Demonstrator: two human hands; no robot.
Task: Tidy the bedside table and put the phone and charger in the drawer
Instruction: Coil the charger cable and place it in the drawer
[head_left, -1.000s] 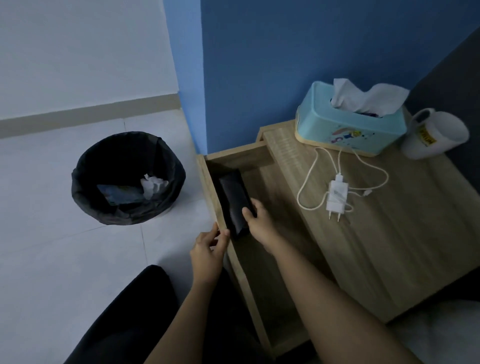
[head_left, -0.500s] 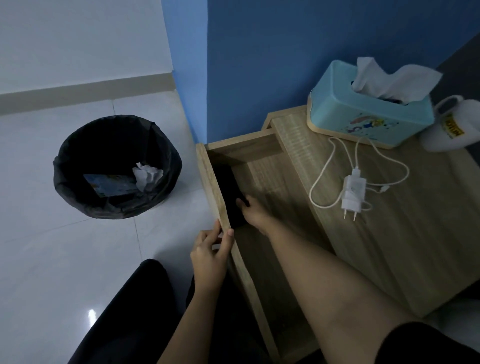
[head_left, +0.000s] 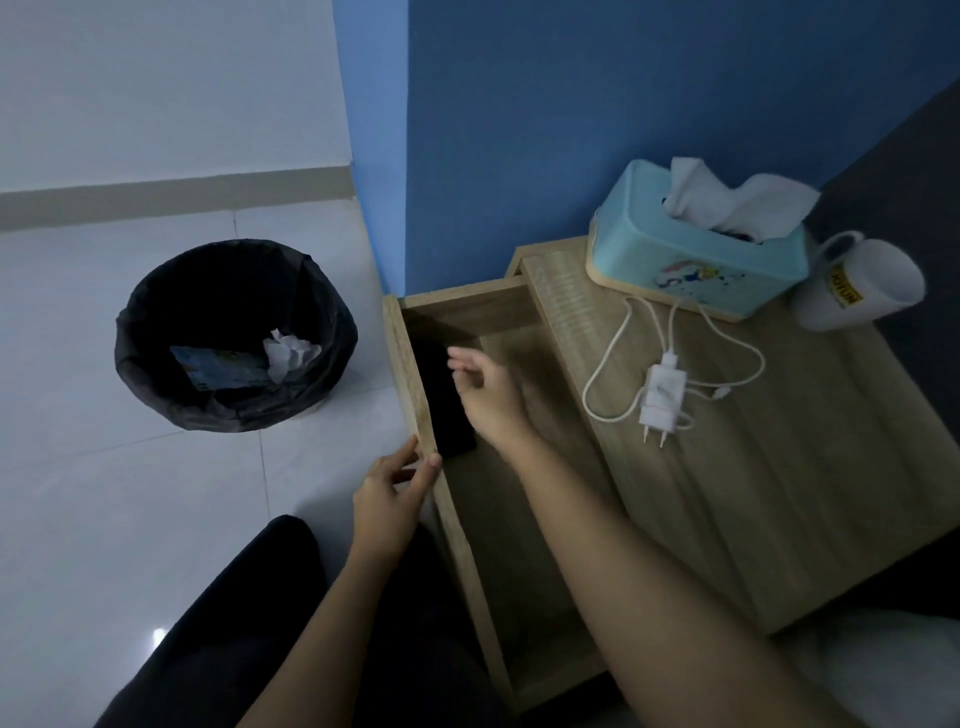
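Observation:
The wooden drawer (head_left: 470, 551) of the bedside table (head_left: 779, 493) is pulled out to the left. A black phone (head_left: 441, 400) lies inside it, against the front panel. My right hand (head_left: 485, 397) hovers just above the phone, fingers apart, holding nothing. My left hand (head_left: 392, 499) pinches the top edge of the drawer's front panel. A white charger (head_left: 661, 397) with its looped white cable (head_left: 613, 358) lies on the table top, to the right of the drawer.
A turquoise tissue box (head_left: 696, 254) and a white mug (head_left: 860, 286) on its side stand at the back of the table top. A black-lined waste bin (head_left: 234, 335) with paper in it sits on the tiled floor to the left. A blue wall is behind.
My right hand set the phone down in the drawer, let go and has lifted off it with fingers spread. My left hand stayed on the drawer front.

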